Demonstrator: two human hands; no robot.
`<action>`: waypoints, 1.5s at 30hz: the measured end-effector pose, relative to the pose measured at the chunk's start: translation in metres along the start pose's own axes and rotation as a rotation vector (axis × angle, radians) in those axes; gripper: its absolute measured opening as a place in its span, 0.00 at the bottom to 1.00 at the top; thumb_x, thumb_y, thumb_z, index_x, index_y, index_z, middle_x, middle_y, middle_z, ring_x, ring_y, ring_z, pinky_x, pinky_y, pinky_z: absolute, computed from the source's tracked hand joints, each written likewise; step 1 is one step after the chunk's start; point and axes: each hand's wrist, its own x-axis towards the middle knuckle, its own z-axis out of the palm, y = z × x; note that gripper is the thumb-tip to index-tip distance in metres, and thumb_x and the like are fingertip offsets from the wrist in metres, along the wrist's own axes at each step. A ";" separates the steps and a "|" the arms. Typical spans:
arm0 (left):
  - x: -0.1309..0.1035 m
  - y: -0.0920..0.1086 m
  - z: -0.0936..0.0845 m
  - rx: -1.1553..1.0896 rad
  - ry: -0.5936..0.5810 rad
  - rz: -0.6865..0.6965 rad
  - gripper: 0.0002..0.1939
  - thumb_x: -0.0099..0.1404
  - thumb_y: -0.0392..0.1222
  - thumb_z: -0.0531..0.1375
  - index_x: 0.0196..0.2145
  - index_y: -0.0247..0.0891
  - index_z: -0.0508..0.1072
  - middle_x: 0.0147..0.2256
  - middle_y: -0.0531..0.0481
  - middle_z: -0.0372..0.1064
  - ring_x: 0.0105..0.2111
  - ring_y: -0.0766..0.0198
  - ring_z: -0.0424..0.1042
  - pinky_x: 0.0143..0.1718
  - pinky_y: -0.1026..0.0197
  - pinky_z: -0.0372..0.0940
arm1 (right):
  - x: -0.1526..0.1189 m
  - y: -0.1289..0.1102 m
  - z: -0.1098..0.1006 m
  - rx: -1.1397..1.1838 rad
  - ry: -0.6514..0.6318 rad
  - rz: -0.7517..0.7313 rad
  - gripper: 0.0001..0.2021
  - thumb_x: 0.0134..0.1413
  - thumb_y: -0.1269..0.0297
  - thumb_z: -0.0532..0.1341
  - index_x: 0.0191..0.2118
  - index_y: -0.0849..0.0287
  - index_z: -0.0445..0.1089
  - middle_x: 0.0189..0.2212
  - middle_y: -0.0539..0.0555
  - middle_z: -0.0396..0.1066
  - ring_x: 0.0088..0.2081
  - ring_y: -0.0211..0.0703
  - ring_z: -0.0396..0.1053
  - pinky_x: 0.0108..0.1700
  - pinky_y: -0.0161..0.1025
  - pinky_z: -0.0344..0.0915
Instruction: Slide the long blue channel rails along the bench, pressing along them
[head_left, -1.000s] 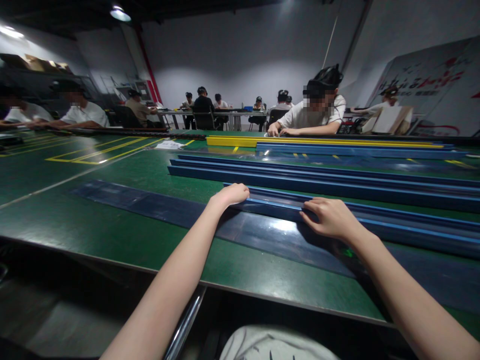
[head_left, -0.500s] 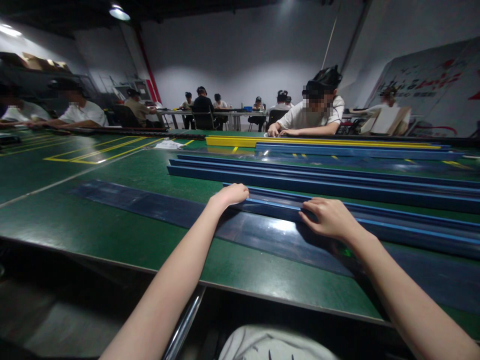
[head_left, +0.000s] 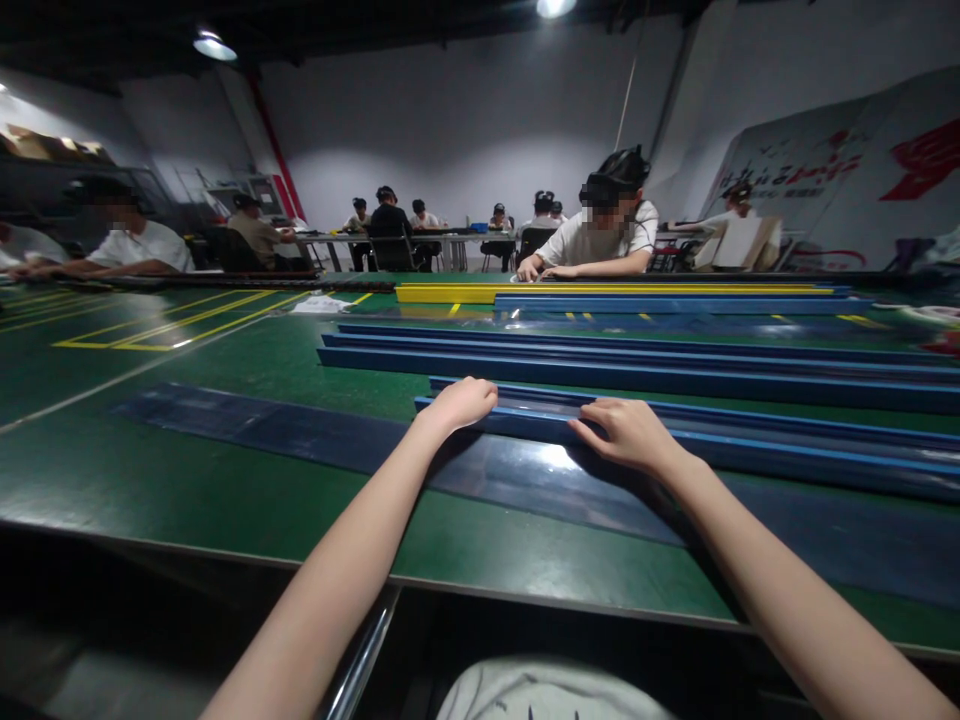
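A long blue channel (head_left: 735, 446) lies lengthwise on the green table. Near its left end, my left hand (head_left: 466, 402) is closed on its near wall, fingers curled over the edge. Farther right, my right hand (head_left: 619, 430) grips the same wall, its thumb on the near side and its fingers over the top. Fingertips of both hands are partly hidden behind or inside the channel. In front of the channel, a flat, dark, shiny strip (head_left: 300, 430) runs under my forearms and on to the right.
More blue channels (head_left: 525, 366) lie just beyond, on the green table (head_left: 225, 500). Farther back are a yellow channel (head_left: 600, 291), another blue channel (head_left: 675, 303) and a white sheet (head_left: 319, 304). Across the table a person (head_left: 607, 235) leans in; several people sit behind.
The view has shifted slightly, and more of the channel's left end shows beside my left hand. My right hand appears a little closer to my left one. Both hands keep their grip.
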 end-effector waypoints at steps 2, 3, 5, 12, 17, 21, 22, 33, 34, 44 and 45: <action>0.000 0.006 0.001 0.007 0.026 0.024 0.17 0.59 0.37 0.44 0.32 0.39 0.72 0.34 0.48 0.72 0.35 0.61 0.69 0.34 0.64 0.61 | 0.000 0.000 -0.002 0.014 -0.014 0.004 0.21 0.58 0.55 0.44 0.26 0.59 0.67 0.26 0.55 0.70 0.30 0.39 0.66 0.29 0.34 0.49; 0.001 0.009 0.001 0.008 0.039 0.041 0.16 0.59 0.38 0.44 0.32 0.40 0.72 0.33 0.48 0.72 0.35 0.60 0.69 0.34 0.64 0.61 | 0.000 0.000 -0.003 0.019 -0.020 0.006 0.20 0.58 0.55 0.44 0.26 0.59 0.67 0.26 0.55 0.70 0.29 0.39 0.66 0.29 0.34 0.49; 0.001 0.019 0.000 0.001 0.064 0.078 0.15 0.59 0.38 0.45 0.32 0.41 0.72 0.33 0.49 0.71 0.35 0.61 0.69 0.34 0.64 0.61 | 0.001 0.001 -0.006 0.034 0.000 0.018 0.20 0.57 0.54 0.44 0.27 0.59 0.67 0.26 0.54 0.69 0.30 0.39 0.65 0.29 0.34 0.50; 0.013 0.063 0.001 0.013 0.313 0.245 0.14 0.61 0.36 0.46 0.36 0.39 0.70 0.38 0.49 0.65 0.40 0.62 0.65 0.42 0.62 0.60 | 0.001 0.019 -0.008 -0.015 0.267 0.131 0.15 0.57 0.56 0.46 0.35 0.59 0.65 0.35 0.57 0.65 0.38 0.43 0.61 0.36 0.36 0.54; 0.026 0.094 0.008 0.074 0.314 0.326 0.13 0.61 0.37 0.47 0.39 0.39 0.70 0.42 0.48 0.64 0.43 0.61 0.63 0.45 0.59 0.57 | -0.019 0.043 -0.003 -0.082 0.222 0.156 0.16 0.58 0.59 0.45 0.36 0.60 0.66 0.35 0.57 0.66 0.37 0.43 0.61 0.37 0.37 0.53; 0.034 0.114 0.016 0.112 0.268 0.356 0.15 0.63 0.38 0.46 0.42 0.38 0.69 0.43 0.47 0.65 0.43 0.59 0.64 0.43 0.57 0.57 | -0.041 0.057 -0.001 -0.145 0.195 0.225 0.18 0.58 0.57 0.45 0.38 0.61 0.68 0.37 0.57 0.68 0.38 0.44 0.61 0.36 0.38 0.52; 0.036 0.119 0.018 0.118 0.256 0.355 0.16 0.63 0.39 0.45 0.42 0.38 0.69 0.42 0.47 0.66 0.43 0.59 0.65 0.42 0.57 0.58 | -0.047 0.060 -0.001 -0.162 0.184 0.240 0.18 0.58 0.57 0.45 0.38 0.61 0.68 0.37 0.57 0.68 0.37 0.44 0.61 0.36 0.38 0.52; 0.044 0.136 0.033 0.153 0.214 0.272 0.19 0.65 0.46 0.43 0.44 0.36 0.66 0.41 0.43 0.68 0.41 0.56 0.67 0.42 0.54 0.60 | -0.077 0.087 -0.004 -0.286 0.076 0.326 0.22 0.59 0.55 0.41 0.34 0.61 0.68 0.29 0.56 0.69 0.34 0.43 0.64 0.35 0.37 0.50; 0.044 0.136 0.032 0.159 0.219 0.266 0.19 0.64 0.46 0.43 0.42 0.35 0.67 0.40 0.43 0.68 0.41 0.56 0.68 0.41 0.55 0.60 | -0.077 0.087 -0.004 -0.292 0.073 0.326 0.22 0.59 0.55 0.41 0.34 0.60 0.68 0.29 0.56 0.69 0.34 0.43 0.64 0.34 0.37 0.49; 0.045 0.125 0.026 0.165 0.210 0.222 0.19 0.63 0.46 0.43 0.41 0.34 0.68 0.38 0.43 0.69 0.39 0.55 0.69 0.39 0.56 0.62 | -0.061 0.081 -0.001 -0.287 0.061 0.347 0.20 0.58 0.57 0.42 0.32 0.60 0.68 0.30 0.57 0.70 0.34 0.43 0.64 0.33 0.38 0.48; 0.045 0.119 0.025 0.166 0.213 0.208 0.19 0.63 0.45 0.43 0.41 0.35 0.68 0.38 0.43 0.69 0.39 0.55 0.69 0.39 0.56 0.62 | -0.056 0.078 0.000 -0.279 0.060 0.343 0.20 0.58 0.57 0.42 0.32 0.60 0.68 0.30 0.57 0.70 0.34 0.43 0.64 0.33 0.38 0.48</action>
